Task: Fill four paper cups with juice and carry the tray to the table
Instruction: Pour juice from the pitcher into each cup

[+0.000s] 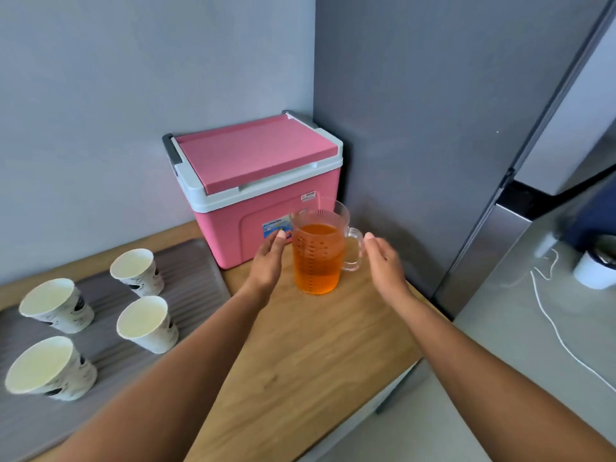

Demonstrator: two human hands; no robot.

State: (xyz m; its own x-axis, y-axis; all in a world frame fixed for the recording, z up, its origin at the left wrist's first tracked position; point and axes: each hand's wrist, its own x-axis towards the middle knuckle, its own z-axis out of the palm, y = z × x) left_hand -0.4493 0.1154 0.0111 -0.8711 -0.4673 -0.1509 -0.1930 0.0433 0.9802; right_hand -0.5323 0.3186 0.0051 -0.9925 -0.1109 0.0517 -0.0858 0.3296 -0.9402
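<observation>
Pitcher (318,258): rigid clear plastic, juice-laden, likely heavy; grip handle (356,250) at right. Left hand (266,261), right hand (383,261) open, empty, flanking it.

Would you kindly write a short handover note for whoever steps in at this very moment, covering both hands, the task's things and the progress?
Left hand: open, beside the jug's left wall, holding nothing.
Right hand: open, close to the handle, not gripping it.
Jug: upright on the wooden counter, partly full of orange juice, in front of the pink cooler.
Paper cups: all four upright on the grey tray to the left, and they look empty.
Done: nothing poured.
Left: take the jug, fill the four cups, carry the tray to the table.
</observation>
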